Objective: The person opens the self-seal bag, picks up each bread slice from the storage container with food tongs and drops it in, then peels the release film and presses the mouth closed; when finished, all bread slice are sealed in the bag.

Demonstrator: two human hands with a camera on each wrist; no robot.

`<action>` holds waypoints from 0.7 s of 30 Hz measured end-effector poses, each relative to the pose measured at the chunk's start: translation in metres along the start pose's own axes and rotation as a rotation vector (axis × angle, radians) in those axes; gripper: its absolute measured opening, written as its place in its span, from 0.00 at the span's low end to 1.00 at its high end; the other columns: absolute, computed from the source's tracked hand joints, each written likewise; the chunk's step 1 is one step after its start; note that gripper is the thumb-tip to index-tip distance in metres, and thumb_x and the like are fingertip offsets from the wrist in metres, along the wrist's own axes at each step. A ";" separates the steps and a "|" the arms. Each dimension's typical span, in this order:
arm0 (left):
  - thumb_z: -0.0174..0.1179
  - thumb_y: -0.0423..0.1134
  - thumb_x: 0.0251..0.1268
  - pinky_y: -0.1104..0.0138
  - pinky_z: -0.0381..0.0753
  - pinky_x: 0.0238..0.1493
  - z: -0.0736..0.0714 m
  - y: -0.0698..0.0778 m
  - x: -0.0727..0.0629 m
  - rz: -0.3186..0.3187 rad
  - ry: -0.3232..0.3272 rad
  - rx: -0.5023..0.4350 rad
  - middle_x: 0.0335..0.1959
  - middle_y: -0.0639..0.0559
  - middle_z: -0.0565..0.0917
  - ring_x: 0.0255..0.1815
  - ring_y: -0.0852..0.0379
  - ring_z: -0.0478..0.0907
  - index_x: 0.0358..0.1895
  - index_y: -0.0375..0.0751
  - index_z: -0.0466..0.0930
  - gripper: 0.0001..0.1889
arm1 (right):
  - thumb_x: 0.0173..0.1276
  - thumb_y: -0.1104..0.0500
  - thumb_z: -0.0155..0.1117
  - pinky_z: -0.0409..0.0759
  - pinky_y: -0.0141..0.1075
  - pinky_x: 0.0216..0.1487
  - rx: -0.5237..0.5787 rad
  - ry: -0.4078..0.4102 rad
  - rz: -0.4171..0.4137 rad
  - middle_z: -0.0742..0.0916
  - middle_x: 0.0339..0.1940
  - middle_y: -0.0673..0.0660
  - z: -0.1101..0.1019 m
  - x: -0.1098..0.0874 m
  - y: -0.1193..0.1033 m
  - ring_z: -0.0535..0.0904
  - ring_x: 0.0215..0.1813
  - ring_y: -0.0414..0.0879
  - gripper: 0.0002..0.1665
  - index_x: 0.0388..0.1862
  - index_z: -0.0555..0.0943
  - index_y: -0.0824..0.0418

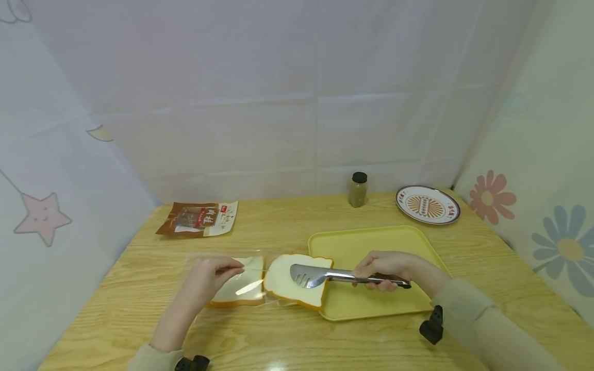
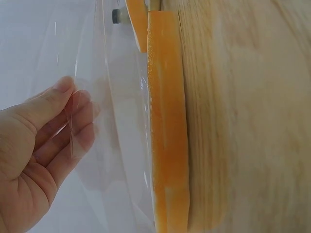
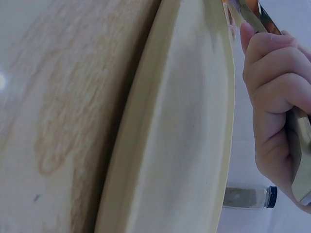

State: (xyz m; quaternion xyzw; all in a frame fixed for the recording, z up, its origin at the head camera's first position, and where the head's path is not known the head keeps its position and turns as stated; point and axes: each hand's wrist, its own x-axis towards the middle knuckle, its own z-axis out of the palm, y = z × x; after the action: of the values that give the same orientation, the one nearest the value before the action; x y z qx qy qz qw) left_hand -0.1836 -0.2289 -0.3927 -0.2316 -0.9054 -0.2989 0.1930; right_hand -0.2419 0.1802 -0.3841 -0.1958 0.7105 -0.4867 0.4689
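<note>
My left hand (image 1: 206,281) pinches the edge of a clear plastic bag (image 2: 109,121) between thumb and fingers. One bread slice (image 1: 241,283) lies inside the bag, its orange crust facing the left wrist camera. Metal tongs (image 1: 341,275) are gripped in my right hand (image 1: 382,268). Their slotted end lies over a second bread slice (image 1: 280,278), which overlaps the left rim of a yellow tray (image 1: 371,304). Whether the lower arm of the tongs is under that slice is hidden. In the right wrist view, curled fingers (image 3: 277,82) wrap round the handle.
A brown and white packet (image 1: 197,219) lies at the back left of the wooden table (image 1: 260,340). Behind the tray stands a small jar with a black lid (image 1: 358,190). A round patterned plate (image 1: 428,205) sits at the back right, near the wall.
</note>
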 end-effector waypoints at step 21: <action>0.68 0.30 0.51 0.76 0.83 0.31 0.001 -0.002 -0.002 -0.006 0.000 -0.040 0.30 0.52 0.88 0.29 0.60 0.85 0.31 0.41 0.87 0.04 | 0.72 0.54 0.53 0.62 0.25 0.11 -0.029 -0.030 -0.039 0.75 0.18 0.50 -0.001 0.023 -0.004 0.60 0.11 0.35 0.25 0.50 0.75 0.78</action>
State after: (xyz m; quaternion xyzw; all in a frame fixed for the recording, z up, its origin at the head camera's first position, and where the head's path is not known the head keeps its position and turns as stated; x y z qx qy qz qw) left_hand -0.1832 -0.2301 -0.3957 -0.2325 -0.9000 -0.3176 0.1874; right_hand -0.2545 0.1624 -0.3914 -0.2238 0.7063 -0.4825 0.4671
